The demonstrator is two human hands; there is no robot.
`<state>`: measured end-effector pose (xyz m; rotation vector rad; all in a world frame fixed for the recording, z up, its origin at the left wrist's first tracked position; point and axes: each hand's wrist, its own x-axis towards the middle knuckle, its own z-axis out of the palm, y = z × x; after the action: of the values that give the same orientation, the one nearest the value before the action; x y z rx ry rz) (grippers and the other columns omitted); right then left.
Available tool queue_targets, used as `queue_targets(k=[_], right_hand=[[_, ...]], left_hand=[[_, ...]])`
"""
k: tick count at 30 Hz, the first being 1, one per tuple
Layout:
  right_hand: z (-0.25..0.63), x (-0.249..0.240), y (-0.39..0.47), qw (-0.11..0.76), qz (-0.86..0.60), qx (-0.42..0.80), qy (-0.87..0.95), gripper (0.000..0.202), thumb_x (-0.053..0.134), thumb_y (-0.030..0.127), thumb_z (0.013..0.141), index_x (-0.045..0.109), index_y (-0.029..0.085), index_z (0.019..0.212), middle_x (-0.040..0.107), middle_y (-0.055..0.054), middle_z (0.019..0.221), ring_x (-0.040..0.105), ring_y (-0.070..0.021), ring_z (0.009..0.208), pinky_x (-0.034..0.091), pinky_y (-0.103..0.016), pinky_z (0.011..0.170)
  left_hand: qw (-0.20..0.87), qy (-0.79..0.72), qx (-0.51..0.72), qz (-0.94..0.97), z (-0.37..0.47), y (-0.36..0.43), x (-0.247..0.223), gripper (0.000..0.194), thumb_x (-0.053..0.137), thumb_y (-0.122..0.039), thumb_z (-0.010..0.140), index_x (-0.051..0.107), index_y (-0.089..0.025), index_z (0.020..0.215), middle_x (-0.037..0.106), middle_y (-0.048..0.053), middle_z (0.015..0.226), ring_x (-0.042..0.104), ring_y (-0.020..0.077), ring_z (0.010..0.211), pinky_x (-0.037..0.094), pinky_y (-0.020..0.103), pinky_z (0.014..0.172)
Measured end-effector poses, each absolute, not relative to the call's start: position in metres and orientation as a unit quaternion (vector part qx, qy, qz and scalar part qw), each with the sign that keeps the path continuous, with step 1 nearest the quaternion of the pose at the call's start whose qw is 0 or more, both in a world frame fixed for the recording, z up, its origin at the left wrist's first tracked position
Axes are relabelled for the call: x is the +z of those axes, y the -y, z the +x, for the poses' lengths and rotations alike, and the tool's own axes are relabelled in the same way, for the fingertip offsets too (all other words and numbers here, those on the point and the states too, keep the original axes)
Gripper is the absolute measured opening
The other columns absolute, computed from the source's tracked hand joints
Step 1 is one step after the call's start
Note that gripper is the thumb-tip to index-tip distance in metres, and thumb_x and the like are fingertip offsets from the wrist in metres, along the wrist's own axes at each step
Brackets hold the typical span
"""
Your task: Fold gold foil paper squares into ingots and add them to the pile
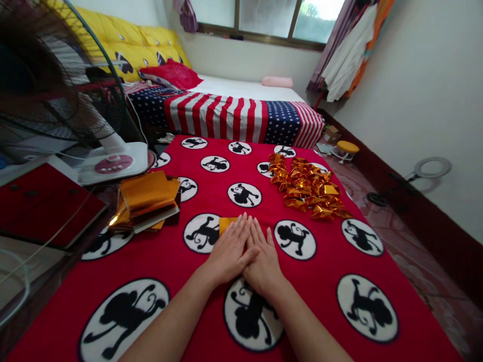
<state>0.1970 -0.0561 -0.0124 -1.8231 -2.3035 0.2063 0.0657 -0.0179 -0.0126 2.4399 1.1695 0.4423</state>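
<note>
Nearest to me, I see the table (309, 306), covered by a red cloth with black monkeys in white ovals. Two bare forearms come in over its near edge. The left hand (231, 254) lies flat, palm down, its fingers straight and close together; it is opened out and grips nothing. Its thumb crosses over the right hand (263, 261), which is also flat, with straight fingers, and has hold of nothing that I can see. The fingers of both hands meet side by side.

A piece of gold foil paper (226, 224) lies under the left fingers, about midway between the table's left and right edges; only its left part shows. I cannot tell how far it continues below the hands.

A little farther, at the left edge, lies an untidy stack of gold foil sheets (149, 195). Toward the far right corner are gathered many folded gold foil ingots (302, 186), close against one another.

Beyond the left edge stands a fan (132, 157), its blades blurred. Past the far right corner, a yellow stool (347, 147) is on the floor. Behind the far edge is a bed (219, 118) with a flag-patterned cover, then a window (266, 20).
</note>
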Motion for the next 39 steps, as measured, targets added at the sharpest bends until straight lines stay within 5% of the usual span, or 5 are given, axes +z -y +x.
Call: queue_targets(k=[5,13,20,34,39], right_hand=[[0.196,-0.009,0.056,0.098,-0.626,0.069,0.77,0.075,0.043,0.046,0.091,0.022,0.009,0.153,0.007,-0.01,0.161,0.005,-0.0246,0.15,0.004,-0.052,0.119],[0.19,0.003,0.055,0.106,-0.64,0.106,0.754,0.079,0.044,0.054,0.092,0.024,0.007,0.152,0.009,-0.013,0.16,0.006,-0.027,0.149,0.005,-0.055,0.118],[0.133,0.018,0.047,0.185,-0.546,0.199,0.793,0.093,0.043,0.063,0.091,0.007,0.005,0.154,0.002,-0.014,0.161,0.0,-0.0248,0.149,0.013,-0.046,0.12],[0.202,-0.004,0.039,0.085,-0.624,0.108,0.769,0.079,0.036,0.06,0.094,0.022,0.01,0.153,0.011,-0.01,0.161,0.01,-0.0244,0.149,0.009,-0.049,0.12],[0.2,0.006,0.036,0.083,-0.699,0.077,0.706,0.085,0.028,0.064,0.094,0.021,0.002,0.152,0.011,-0.019,0.159,0.008,-0.0295,0.149,0.006,-0.056,0.117]], left_hand=[[0.111,-0.508,0.151,0.841,0.045,0.015,-0.018,0.057,0.033,-0.039,0.099,0.033,-0.012,0.149,0.03,0.014,0.157,0.023,0.0241,0.147,0.023,0.046,0.119],[0.032,-0.563,0.138,0.814,0.033,0.013,-0.018,0.054,0.039,-0.03,0.095,0.039,-0.013,0.147,0.032,0.012,0.156,0.029,0.0273,0.145,0.025,0.05,0.116],[-0.016,-0.548,0.129,0.826,0.027,0.011,-0.043,0.054,0.034,-0.021,0.095,0.036,-0.016,0.149,0.032,0.009,0.157,0.027,0.0249,0.146,0.023,0.045,0.117],[0.002,-0.572,0.12,0.812,0.037,0.015,-0.018,0.053,0.036,-0.031,0.096,0.041,-0.014,0.146,0.032,0.009,0.156,0.03,0.026,0.145,0.026,0.048,0.117],[0.007,-0.577,0.116,0.809,0.038,0.016,-0.018,0.055,0.036,-0.031,0.096,0.038,-0.01,0.147,0.03,0.01,0.157,0.028,0.0265,0.145,0.025,0.05,0.117]])
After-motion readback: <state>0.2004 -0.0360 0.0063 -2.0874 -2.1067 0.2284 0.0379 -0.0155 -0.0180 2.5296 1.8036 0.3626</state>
